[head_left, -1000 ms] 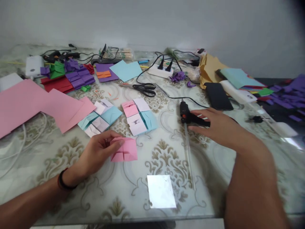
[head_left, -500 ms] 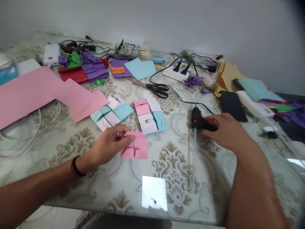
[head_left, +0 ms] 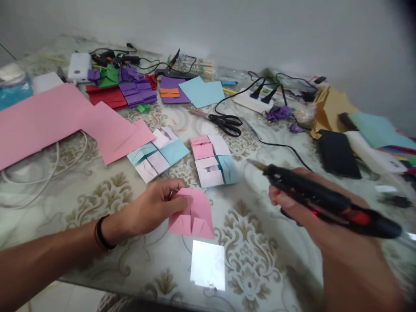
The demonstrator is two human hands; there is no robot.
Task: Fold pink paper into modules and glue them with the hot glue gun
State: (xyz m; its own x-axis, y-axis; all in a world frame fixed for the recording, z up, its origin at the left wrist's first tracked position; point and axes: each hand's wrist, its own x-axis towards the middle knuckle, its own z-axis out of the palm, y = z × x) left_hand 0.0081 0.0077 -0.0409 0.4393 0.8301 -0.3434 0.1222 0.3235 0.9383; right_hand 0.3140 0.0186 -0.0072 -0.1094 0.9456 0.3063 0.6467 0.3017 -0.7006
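Observation:
Between thumb and fingers, my left hand [head_left: 159, 206] pinches a folded pink paper square [head_left: 199, 212], its creased flaps facing up. My right hand [head_left: 312, 221] is wrapped round a black hot glue gun [head_left: 312, 197], raised off the table. The nozzle points left toward the pink paper and is apart from it; a small red light shows on the body. Just beyond my left hand lie two joined panels of folded squares: a blue and white one [head_left: 159, 154] and a pink, white and blue one [head_left: 214, 160].
Black-handled scissors [head_left: 227, 123] lie behind the panels. Pink sheets [head_left: 42, 119] cover the left side, beside a white cable [head_left: 55, 169]. A white power strip [head_left: 253, 102] with plugs stands at the back. At right are a black phone-like slab [head_left: 339, 154] and coloured papers [head_left: 380, 128].
My right hand has lifted the glue gun off the table and turned its nozzle leftward. My left hand has moved slightly right and nearer with the pink paper. The view has shifted a little.

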